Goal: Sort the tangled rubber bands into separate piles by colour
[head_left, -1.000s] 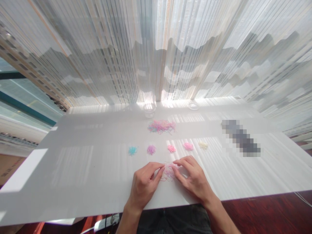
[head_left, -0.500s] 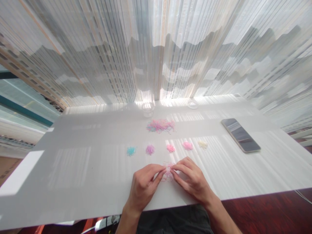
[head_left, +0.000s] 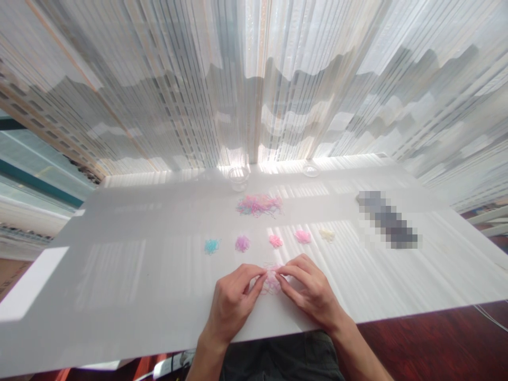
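Note:
My left hand (head_left: 232,301) and my right hand (head_left: 311,291) meet near the table's front edge, thumb and fingers of each pinched together. Their tips touch a small loose pile of pale pink and lilac rubber bands (head_left: 272,286); the thin strands between them are hard to make out. Beyond my hands runs a row of small heaps of bands: turquoise (head_left: 211,246), purple (head_left: 242,243), bright pink (head_left: 275,241), lighter pink (head_left: 302,236) and cream (head_left: 327,234). Behind the row lies a larger mixed heap of bands (head_left: 260,205).
A clear round tub (head_left: 238,180) stands at the back of the white table (head_left: 111,286), with a clear lid (head_left: 311,170) to its right. A pixelated dark phone (head_left: 388,219) lies on the right. Striped curtains (head_left: 254,90) hang behind.
The view has shifted slightly, and the phone is now blurred by pixels. Both hands keep their pinch over the small pile, with hardly any movement.

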Available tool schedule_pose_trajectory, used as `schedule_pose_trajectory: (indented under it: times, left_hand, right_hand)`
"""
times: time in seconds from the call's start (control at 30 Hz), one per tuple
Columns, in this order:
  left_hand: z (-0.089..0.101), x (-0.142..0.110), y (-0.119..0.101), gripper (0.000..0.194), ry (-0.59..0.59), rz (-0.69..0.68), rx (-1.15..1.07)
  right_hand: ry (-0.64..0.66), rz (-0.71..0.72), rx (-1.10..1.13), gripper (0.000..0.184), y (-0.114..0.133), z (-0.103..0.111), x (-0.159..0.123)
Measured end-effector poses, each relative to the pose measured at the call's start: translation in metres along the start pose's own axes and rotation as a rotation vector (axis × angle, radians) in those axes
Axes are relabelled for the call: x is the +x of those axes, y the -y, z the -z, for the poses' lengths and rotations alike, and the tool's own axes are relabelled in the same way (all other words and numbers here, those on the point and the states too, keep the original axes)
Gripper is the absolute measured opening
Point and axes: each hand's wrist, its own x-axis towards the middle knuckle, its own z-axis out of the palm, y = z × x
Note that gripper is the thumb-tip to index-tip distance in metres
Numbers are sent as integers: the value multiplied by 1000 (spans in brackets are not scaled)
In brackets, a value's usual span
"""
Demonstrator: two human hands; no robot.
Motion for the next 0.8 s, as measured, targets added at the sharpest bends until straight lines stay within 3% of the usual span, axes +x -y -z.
schedule_pose_trajectory:
  times: [0.8]
  left_hand:
    - [2, 3, -5, 8, -21, -32, 56]
  right_hand:
    - [-29, -44, 32, 10, 1, 1, 0]
